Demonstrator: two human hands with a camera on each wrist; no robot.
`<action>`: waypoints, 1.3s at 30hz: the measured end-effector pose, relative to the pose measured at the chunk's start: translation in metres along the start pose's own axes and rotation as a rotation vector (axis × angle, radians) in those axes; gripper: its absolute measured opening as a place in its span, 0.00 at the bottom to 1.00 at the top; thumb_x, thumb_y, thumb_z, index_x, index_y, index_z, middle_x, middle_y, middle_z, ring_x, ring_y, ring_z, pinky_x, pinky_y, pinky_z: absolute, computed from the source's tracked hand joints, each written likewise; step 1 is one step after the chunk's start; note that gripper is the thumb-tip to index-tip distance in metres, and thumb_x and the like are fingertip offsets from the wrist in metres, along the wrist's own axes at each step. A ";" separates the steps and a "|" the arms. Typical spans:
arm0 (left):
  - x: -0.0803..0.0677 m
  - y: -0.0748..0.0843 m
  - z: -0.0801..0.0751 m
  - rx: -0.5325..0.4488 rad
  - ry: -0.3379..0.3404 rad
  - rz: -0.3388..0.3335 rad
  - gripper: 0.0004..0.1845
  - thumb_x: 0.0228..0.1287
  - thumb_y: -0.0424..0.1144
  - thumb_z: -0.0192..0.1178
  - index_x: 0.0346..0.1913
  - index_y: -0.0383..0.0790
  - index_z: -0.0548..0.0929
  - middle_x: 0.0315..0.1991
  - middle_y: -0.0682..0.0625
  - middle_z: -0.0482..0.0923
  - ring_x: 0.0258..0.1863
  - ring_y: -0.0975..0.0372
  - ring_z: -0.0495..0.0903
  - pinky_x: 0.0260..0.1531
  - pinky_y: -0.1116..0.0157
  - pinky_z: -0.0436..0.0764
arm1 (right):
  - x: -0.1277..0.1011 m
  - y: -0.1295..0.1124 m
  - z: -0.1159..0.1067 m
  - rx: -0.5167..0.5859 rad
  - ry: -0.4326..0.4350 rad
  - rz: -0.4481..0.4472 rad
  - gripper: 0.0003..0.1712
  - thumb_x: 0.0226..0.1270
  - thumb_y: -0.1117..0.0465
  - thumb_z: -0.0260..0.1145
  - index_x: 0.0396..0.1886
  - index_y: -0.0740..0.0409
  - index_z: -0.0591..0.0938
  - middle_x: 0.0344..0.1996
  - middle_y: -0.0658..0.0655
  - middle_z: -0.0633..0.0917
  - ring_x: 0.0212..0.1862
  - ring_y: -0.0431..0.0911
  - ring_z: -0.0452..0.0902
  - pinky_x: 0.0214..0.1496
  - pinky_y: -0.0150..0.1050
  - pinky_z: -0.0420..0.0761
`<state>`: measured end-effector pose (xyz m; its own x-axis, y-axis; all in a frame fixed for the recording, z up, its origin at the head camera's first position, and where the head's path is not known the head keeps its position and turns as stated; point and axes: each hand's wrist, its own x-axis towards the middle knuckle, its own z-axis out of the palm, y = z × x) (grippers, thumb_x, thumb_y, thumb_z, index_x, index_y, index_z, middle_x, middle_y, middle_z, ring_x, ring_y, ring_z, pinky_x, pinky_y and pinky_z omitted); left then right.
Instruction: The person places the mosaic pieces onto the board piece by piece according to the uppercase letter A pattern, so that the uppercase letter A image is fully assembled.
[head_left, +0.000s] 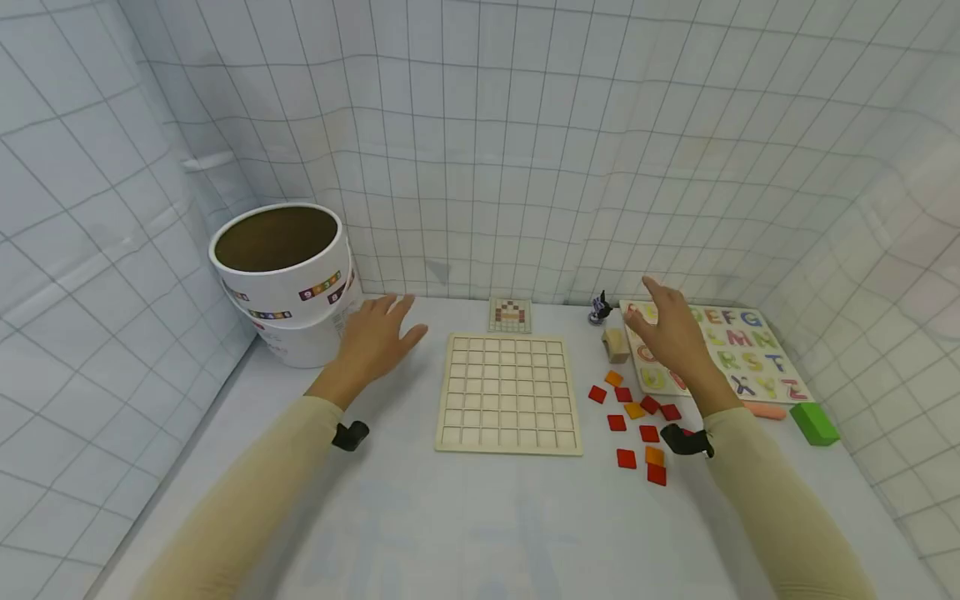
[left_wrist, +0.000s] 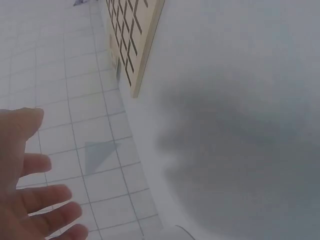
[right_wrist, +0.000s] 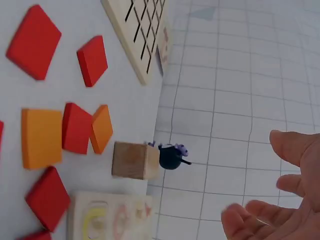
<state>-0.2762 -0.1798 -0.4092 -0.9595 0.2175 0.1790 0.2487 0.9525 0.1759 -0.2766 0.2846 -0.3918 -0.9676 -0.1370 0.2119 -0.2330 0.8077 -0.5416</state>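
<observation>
Both hands hover above the worktop (head_left: 480, 517) with fingers spread, holding nothing. The left hand (head_left: 375, 337) hangs between the tub (head_left: 281, 279) and the grid board (head_left: 510, 392). The right hand (head_left: 671, 333) hangs right of the board, over the letter puzzle (head_left: 750, 350), with the red and orange tiles (head_left: 637, 412) lying loose within reach.

A white round paper tub (head_left: 281, 279) stands well left of the pale wooden grid board (head_left: 508, 392); a green rectangular block (head_left: 813, 422) lies far right of it.
</observation>
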 end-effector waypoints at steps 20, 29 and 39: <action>-0.079 0.029 0.037 -0.160 -0.385 0.170 0.45 0.62 0.64 0.66 0.78 0.49 0.65 0.77 0.37 0.60 0.76 0.38 0.58 0.67 0.35 0.64 | -0.045 0.007 0.071 0.268 -0.323 0.273 0.25 0.68 0.63 0.69 0.63 0.64 0.79 0.49 0.62 0.81 0.43 0.51 0.75 0.38 0.36 0.78; -0.076 0.040 0.044 -0.116 -0.401 0.215 0.47 0.61 0.66 0.65 0.79 0.52 0.64 0.80 0.39 0.56 0.78 0.39 0.53 0.70 0.35 0.58 | -0.044 0.000 0.084 0.088 -0.342 0.258 0.18 0.69 0.59 0.69 0.57 0.56 0.82 0.47 0.59 0.84 0.43 0.50 0.77 0.44 0.42 0.79; -0.072 0.049 0.040 -0.060 -0.460 0.218 0.48 0.60 0.66 0.66 0.80 0.52 0.63 0.81 0.38 0.51 0.80 0.39 0.45 0.71 0.34 0.54 | -0.032 -0.002 0.079 0.237 -0.332 0.212 0.17 0.73 0.56 0.66 0.56 0.56 0.78 0.37 0.59 0.81 0.30 0.49 0.74 0.30 0.39 0.75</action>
<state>-0.1999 -0.1404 -0.4521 -0.8401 0.4936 -0.2249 0.4434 0.8638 0.2395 -0.2525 0.2423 -0.4622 -0.9659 -0.1909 -0.1749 -0.0051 0.6896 -0.7242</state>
